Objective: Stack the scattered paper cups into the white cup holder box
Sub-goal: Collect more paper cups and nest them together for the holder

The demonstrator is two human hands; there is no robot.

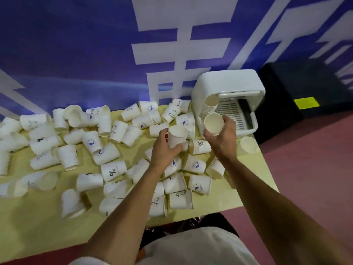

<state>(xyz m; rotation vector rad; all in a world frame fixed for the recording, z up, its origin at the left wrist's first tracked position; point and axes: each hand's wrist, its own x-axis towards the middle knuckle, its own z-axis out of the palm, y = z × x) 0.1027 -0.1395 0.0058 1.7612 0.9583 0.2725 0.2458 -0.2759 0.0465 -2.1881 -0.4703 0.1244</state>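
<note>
Paper cup (213,123), gripped in your right hand (222,139) by curled fingers, hangs just before the white cup holder box (229,83). Slide it base-first into the stack (211,104) inside (keep the axes aligned). Your left hand (164,150) clasps a second cup (176,137).

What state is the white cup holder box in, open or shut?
Open: the white cup holder box shows its slatted tray and a stack of cups inside through the uncovered front.

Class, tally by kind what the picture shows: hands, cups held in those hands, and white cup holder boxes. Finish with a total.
Hands: 2, left hand and right hand
Held cups: 2, left cup and right cup
White cup holder box: 1
Total: 5
</note>
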